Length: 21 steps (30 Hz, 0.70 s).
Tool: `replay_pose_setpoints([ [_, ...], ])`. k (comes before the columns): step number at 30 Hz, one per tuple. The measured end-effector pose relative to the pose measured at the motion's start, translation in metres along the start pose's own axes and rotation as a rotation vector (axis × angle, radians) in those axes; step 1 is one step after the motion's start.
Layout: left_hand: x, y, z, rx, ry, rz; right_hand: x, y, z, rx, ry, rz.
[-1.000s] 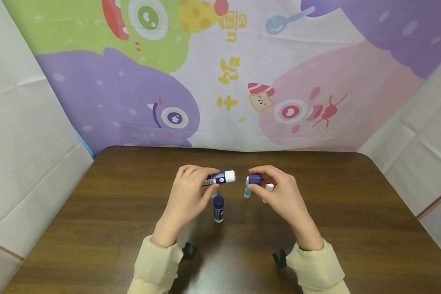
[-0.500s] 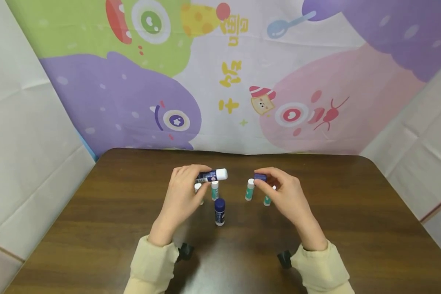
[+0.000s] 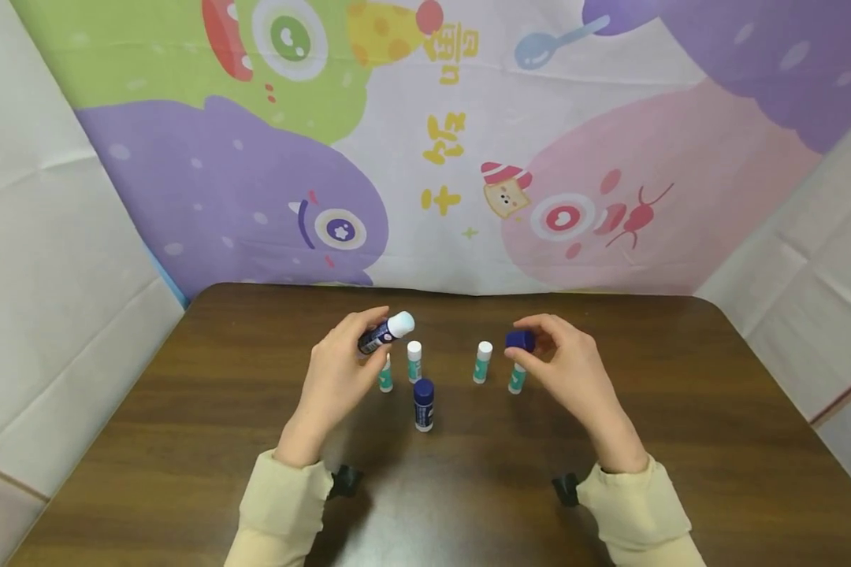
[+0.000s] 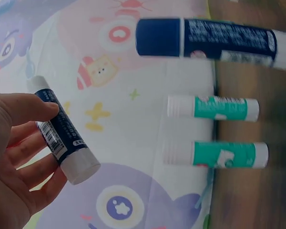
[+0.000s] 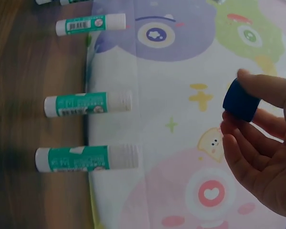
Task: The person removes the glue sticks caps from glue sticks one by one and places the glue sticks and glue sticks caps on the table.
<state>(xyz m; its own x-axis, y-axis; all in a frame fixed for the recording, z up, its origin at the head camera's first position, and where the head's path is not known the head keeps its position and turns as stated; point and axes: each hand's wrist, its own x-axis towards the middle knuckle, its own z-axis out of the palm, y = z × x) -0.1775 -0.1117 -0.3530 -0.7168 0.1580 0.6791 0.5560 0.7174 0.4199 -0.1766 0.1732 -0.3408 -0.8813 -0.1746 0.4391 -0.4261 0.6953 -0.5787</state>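
Note:
My left hand (image 3: 336, 378) holds a dark blue glue stick (image 4: 62, 126) between thumb and fingers, above the table. Its cap is off and the white end (image 3: 400, 324) points up and to the right. In my right hand (image 3: 569, 364), thumb and fingertips pinch the dark blue cap (image 5: 241, 100), apart from the stick. A second blue glue stick (image 3: 423, 405), capped, stands upright on the table between the hands. Behind it stand several smaller green glue sticks with white caps: one green stick (image 3: 386, 376) partly behind the left fingers, another green stick (image 3: 516, 379) just below the right hand's cap.
Two more green glue sticks, the left one (image 3: 414, 362) and the right one (image 3: 482, 362), stand towards the back of the brown wooden table (image 3: 184, 441). A cartoon-printed cloth (image 3: 425, 260) hangs along the table's far edge. White sheets (image 3: 57, 260) flank both sides.
The hands have moved farther apart, left hand leftward with the glue stick, right hand rightward with the cap. The stick's white end has tilted upward. Green sticks show more fully.

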Motion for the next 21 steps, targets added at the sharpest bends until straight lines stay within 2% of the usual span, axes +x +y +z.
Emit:
replay_pose_setpoints([
  [5, -0.004, -0.009, -0.004, -0.005, -0.001, -0.044, -0.004, 0.009, -0.003, -0.042, 0.017, 0.013],
  [9, -0.008, -0.014, -0.007, -0.036, 0.016, -0.131, -0.004, 0.012, -0.005, -0.058, 0.034, -0.002],
  [14, -0.01, -0.019, -0.007, -0.068, 0.07, -0.248, -0.005, 0.015, -0.008, -0.067, 0.044, -0.013],
  [21, -0.012, -0.025, -0.007, -0.091, 0.103, -0.342, -0.006, 0.024, -0.011, -0.086, 0.043, -0.018],
])
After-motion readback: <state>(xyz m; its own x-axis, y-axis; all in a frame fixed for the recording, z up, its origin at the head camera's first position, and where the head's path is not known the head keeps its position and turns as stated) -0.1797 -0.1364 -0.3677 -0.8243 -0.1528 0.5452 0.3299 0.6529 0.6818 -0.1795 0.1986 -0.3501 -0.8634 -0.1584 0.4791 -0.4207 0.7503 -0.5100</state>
